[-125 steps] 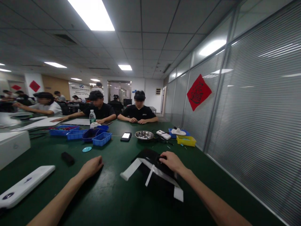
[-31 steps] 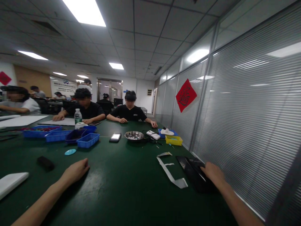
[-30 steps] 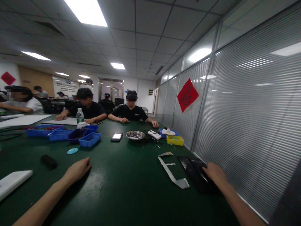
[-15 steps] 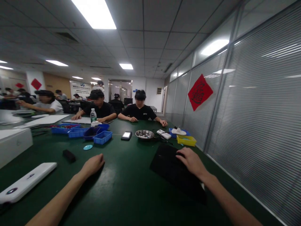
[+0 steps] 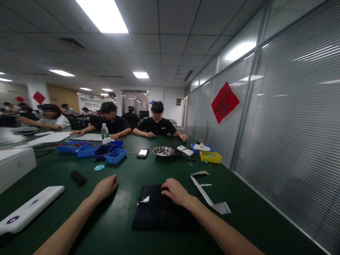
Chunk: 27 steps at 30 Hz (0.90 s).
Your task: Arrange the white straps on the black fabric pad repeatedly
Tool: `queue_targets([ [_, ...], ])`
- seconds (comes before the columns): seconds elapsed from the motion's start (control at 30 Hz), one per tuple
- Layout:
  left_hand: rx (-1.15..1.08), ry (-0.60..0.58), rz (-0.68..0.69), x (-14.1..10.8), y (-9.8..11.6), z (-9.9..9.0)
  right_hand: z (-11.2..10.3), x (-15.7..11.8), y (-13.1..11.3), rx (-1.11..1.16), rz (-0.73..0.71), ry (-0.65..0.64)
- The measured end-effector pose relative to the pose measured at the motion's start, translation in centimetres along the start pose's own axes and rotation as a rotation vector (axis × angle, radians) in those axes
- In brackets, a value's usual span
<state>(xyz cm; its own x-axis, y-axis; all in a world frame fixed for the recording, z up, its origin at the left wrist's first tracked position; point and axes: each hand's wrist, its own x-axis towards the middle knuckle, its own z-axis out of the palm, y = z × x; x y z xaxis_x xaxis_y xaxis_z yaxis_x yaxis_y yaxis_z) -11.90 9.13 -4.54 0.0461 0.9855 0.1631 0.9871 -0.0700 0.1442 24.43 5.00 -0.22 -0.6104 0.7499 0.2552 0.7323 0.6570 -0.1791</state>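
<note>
My right hand (image 5: 175, 191) has its fingers curled over the far part of a flat, black, rectangular sheet (image 5: 156, 214), with a pale shiny patch near its left corner. The sheet lies level, on or just above the green table; which of these I cannot tell. Its right part is hidden behind my forearm. My left hand (image 5: 106, 186) rests on the table to the left of the sheet, closed in a loose fist, and nothing shows in it. To the right of my right hand lies a bent, silvery-grey strip (image 5: 203, 193) with angled ends.
A white oblong device (image 5: 30, 209) and a small black block (image 5: 78, 177) are at left. Farther off stand blue bins (image 5: 116, 156), a metal bowl (image 5: 163, 152) and a yellow tray (image 5: 210, 157). People sit across the table; a glass partition (image 5: 289, 141) runs along the right.
My right hand has moved left and nearer with the black sheet, which was tilted and is now level. The silvery strip has come into sight. My left hand stays put.
</note>
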Motion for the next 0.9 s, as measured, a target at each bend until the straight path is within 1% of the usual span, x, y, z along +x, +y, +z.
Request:
queue_targets([
  [0.33, 0.034, 0.003, 0.011, -0.1, 0.2, 0.0, 0.7, -0.1, -0.5, 0.019, 0.054, 0.037],
  [0.4, 0.037, 0.002, 0.015, -0.2, 0.3, -0.1, 0.2, -0.2, -0.7, 0.048, 0.065, 0.051],
  [0.5, 0.025, 0.003, 0.020, -0.3, 0.2, -0.2, -1.6, -1.2, -0.6, 0.097, 0.131, 0.132],
  [0.57, 0.017, 0.002, 0.017, -0.3, 0.2, -0.2, -3.1, -2.7, -0.2, 0.054, 0.207, 0.204],
  [0.67, 0.017, 0.003, 0.015, -0.4, 0.4, -0.3, -5.1, -6.3, 0.9, -0.093, 0.342, 0.255],
  [0.73, 0.029, 0.002, 0.007, -0.5, 0.6, -0.5, -5.6, -9.2, 1.7, -0.161, 0.447, 0.226],
  [0.8, 0.041, -0.001, -0.004, -0.6, 0.9, -0.7, -5.6, -11.8, 2.6, -0.190, 0.536, 0.167],
  [0.9, 0.043, -0.002, 0.000, -0.7, 1.1, -0.8, -5.0, -14.4, 3.8, -0.188, 0.590, 0.079],
])
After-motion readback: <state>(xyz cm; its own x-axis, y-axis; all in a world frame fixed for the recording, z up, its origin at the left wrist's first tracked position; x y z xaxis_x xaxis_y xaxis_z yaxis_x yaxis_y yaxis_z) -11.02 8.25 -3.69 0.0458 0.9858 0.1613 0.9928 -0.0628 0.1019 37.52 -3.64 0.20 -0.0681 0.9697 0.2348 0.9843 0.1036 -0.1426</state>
